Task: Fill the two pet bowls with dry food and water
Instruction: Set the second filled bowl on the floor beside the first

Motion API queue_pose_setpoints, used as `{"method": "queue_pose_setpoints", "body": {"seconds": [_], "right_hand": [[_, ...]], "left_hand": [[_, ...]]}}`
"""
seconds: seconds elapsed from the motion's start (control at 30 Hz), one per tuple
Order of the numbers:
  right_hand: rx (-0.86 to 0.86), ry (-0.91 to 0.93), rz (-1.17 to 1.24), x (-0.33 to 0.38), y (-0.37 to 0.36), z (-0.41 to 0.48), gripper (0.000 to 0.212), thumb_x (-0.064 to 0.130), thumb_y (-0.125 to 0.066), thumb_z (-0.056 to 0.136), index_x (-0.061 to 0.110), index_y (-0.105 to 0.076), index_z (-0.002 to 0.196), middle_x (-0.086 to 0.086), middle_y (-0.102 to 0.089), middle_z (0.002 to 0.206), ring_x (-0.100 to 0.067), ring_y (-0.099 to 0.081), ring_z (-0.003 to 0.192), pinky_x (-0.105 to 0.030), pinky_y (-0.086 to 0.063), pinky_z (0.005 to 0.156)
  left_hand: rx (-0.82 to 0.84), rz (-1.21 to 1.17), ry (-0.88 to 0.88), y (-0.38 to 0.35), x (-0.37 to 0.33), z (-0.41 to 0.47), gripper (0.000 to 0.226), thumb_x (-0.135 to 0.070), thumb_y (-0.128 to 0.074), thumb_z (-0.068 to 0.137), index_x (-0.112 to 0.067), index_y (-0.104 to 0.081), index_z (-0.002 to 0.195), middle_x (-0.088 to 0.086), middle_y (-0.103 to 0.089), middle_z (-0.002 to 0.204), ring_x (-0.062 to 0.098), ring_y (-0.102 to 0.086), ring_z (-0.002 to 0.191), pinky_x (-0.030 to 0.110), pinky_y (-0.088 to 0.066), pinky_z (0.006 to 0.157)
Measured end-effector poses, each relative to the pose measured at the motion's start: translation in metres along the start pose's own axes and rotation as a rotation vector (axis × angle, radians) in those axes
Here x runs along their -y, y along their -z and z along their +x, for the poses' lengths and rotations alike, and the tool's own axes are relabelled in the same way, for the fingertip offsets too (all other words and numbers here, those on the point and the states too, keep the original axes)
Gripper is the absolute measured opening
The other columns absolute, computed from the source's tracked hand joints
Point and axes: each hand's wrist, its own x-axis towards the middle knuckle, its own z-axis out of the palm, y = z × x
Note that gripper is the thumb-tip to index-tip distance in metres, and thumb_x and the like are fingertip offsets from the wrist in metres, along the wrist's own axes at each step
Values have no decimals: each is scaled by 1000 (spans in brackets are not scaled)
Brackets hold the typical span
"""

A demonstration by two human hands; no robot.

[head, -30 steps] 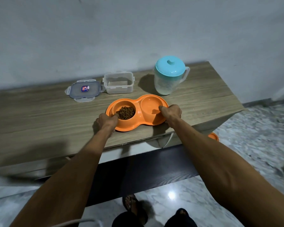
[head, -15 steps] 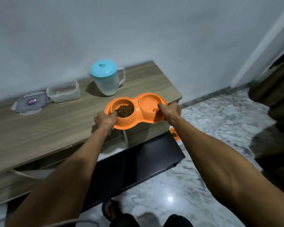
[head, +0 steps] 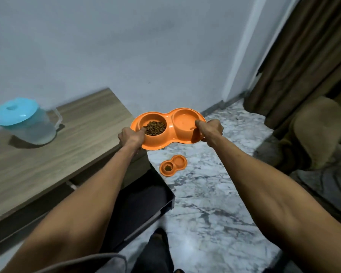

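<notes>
While the orange double bowl (head: 168, 131) hangs in mid-air past the table (head: 53, 146) edge, kibble (head: 155, 127) in its left cup, left hand (head: 130, 137) & right hand (head: 210, 129) clamp opposite rims w/ fingertips hidden; right cup's water hard to see, jug (head: 25, 121) blurry.

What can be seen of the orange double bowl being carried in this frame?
The orange double bowl looks like a single moulded piece of glossy plastic, peanut-shaped, with two round wells. The left well holds brown dry kibble; the right well looks to hold clear water, though that is hard to confirm. It is held roughly level in the air, past the end of the wooden table and above the marble floor. The left hand grips its left rim and the right hand its right rim.
</notes>
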Motion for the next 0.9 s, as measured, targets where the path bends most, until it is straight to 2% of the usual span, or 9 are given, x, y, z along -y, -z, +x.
{"method": "queue_pose_setpoints", "body": {"seconds": [0.07,0.23,0.37,0.5,0.6,0.67,0.73,0.8,0.9], "right_hand": [[-26,-8,23,3,21,29,41,30,-75,72,0,-67,99,-14,-63,102,-33,-62,86,-50,-63,69],[-90,-12,54,20,58,109,38,29,-75,74,-2,-68,95,-13,-62,97,-31,-61,79,-51,-62,69],[-150,-19,22,35,73,175,41,33,-74,71,1,-69,97,-14,-66,102,-32,-65,85,-50,-63,70],[-167,-25,13,45,80,234,34,33,-74,73,5,-65,91,-11,-63,92,-32,-65,86,-50,-62,73],[-157,-34,-13,43,77,273,32,34,-74,71,7,-64,86,-11,-66,92,-32,-65,84,-50,-62,73],[-146,-35,-23,41,73,299,27,32,-74,73,10,-58,77,-11,-65,89,-33,-65,84,-50,-62,75],[-130,-36,-30,38,66,327,28,30,-74,75,11,-54,77,-9,-61,82,-33,-65,84,-51,-61,77],[-97,-30,-37,31,57,358,27,29,-74,77,13,-52,80,-4,-55,75,-31,-62,83,-52,-60,79],[-30,-31,-52,15,42,406,27,28,-74,78,15,-50,80,2,-51,69,-30,-63,84,-52,-60,80]], "left_hand": [[22,-35,-23,-29,-26,6,53,-42,-69,80,0,-64,112,21,-62,121,40,-64,106,42,-57,86],[87,-112,-64,-107,-86,45,45,-42,-71,77,-3,-59,96,20,-63,112,42,-67,94,51,-60,78],[107,-110,-62,-162,-131,80,48,-44,-73,74,-4,-59,96,21,-63,114,42,-64,101,51,-59,81],[138,-106,-29,-206,-166,105,52,-45,-73,76,-3,-61,104,21,-62,117,41,-64,100,50,-60,80],[135,-75,7,-234,-179,117,52,-43,-72,81,-1,-62,109,20,-61,119,40,-66,93,40,-60,59],[131,-55,23,-254,-183,129,52,-44,-70,83,-1,-62,112,18,-61,116,39,-68,90,32,-51,47],[130,-70,43,-273,-184,142,57,-48,-70,79,-1,-63,110,18,-63,115,39,-66,97,40,-59,64],[116,-89,75,-300,-178,162,66,-54,-68,68,-1,-63,106,20,-65,111,40,-64,104,49,-59,82],[61,-69,105,-346,-163,190,69,-56,-68,66,2,-65,101,22,-68,105,37,-65,103,49,-57,86]]}}
